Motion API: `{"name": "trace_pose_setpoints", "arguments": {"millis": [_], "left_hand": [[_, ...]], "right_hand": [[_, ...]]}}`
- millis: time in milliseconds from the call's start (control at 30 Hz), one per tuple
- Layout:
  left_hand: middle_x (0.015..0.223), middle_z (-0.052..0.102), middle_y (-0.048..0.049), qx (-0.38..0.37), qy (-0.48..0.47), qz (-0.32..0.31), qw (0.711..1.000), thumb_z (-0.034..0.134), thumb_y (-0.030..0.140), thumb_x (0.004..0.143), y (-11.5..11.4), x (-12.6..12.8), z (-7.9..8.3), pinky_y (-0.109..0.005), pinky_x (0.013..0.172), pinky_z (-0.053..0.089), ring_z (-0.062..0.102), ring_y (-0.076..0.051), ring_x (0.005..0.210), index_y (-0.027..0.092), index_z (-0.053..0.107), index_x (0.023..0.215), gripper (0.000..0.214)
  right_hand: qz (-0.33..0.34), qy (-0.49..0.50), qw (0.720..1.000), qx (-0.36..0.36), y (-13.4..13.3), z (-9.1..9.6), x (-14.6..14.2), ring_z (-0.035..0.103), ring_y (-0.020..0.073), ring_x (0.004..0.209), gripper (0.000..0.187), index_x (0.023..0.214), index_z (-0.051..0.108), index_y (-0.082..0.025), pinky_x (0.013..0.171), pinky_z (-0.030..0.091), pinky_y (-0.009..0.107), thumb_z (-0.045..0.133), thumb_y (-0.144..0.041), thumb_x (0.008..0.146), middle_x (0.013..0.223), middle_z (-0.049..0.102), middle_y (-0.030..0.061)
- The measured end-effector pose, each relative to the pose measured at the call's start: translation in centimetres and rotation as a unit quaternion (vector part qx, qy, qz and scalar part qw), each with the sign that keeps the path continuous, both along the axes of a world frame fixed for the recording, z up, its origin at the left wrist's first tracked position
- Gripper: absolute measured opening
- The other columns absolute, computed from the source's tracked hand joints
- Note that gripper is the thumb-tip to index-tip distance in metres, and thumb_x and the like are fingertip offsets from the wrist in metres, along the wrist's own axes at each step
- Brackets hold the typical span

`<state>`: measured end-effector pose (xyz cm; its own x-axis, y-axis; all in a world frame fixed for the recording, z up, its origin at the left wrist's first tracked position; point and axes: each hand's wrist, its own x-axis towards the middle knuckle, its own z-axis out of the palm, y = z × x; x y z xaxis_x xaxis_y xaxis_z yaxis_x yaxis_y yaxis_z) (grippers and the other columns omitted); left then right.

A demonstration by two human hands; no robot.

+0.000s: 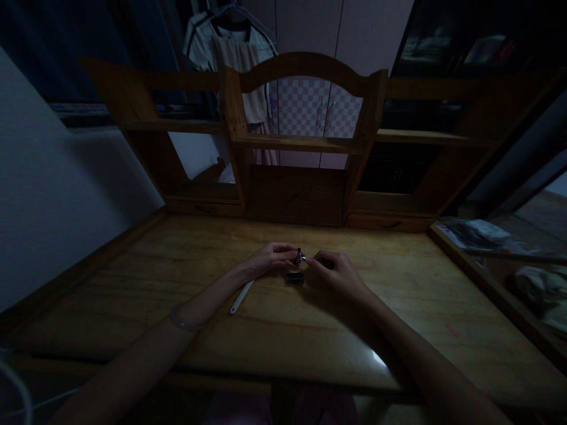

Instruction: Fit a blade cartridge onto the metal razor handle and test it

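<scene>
My left hand is closed on a small dark piece, held just above the desk with the fingertips. From the other side, my right hand pinches a small shiny metal part that meets the dark piece. Its exact kind is too small and dim to tell. Right below the fingers a small dark rectangular object lies on the desk. A white handle with a hole at its near end rests beside my left wrist, its far end hidden under that hand.
The wooden desk has a shelf unit with small drawers along its back. A white wall borders the left. At right, past a raised wooden edge, lie papers and cloth. The light is dim.
</scene>
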<state>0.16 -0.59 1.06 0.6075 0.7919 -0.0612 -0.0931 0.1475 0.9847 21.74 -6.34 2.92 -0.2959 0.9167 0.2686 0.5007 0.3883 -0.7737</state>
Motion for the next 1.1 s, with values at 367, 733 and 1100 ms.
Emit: {"name": "trace_pose_setpoints", "arguments": {"millis": [367,733,1100], "left_hand": [[0.091,0.068,-0.0098,-0.006,-0.003,-0.012,1.0,0.073,0.036,0.073,0.06,0.0,-0.01,-0.027,0.074,0.05,0.064,-0.018,0.08,0.01,0.068,0.093,0.032],[0.094,0.069,-0.011,-0.014,-0.004,-0.008,1.0,0.074,0.033,0.072,0.27,-0.13,-0.35,-0.03,0.075,0.052,0.064,-0.018,0.081,0.01,0.07,0.093,0.032],[0.096,0.069,-0.0119,-0.02,0.001,-0.008,1.0,0.074,0.032,0.071,0.15,-0.08,-0.06,-0.028,0.075,0.051,0.064,-0.018,0.081,0.01,0.07,0.095,0.033]], "right_hand": [[0.008,-0.011,1.0,-0.01,-0.15,0.26,0.03,0.057,0.015,0.067,0.042,0.08,0.067,-0.014,0.058,0.039,0.024,0.048,-0.051,0.089,0.072,0.065,0.0035],[0.009,-0.002,1.0,-0.027,-0.26,0.45,0.04,0.058,0.0157,0.068,0.043,0.082,0.068,-0.013,0.057,0.04,0.024,0.049,-0.05,0.087,0.075,0.066,0.0052],[0.012,0.001,1.0,-0.024,-0.22,0.23,0.0,0.059,0.0167,0.07,0.041,0.084,0.068,-0.013,0.061,0.041,0.025,0.048,-0.049,0.088,0.077,0.067,0.0058]]}}
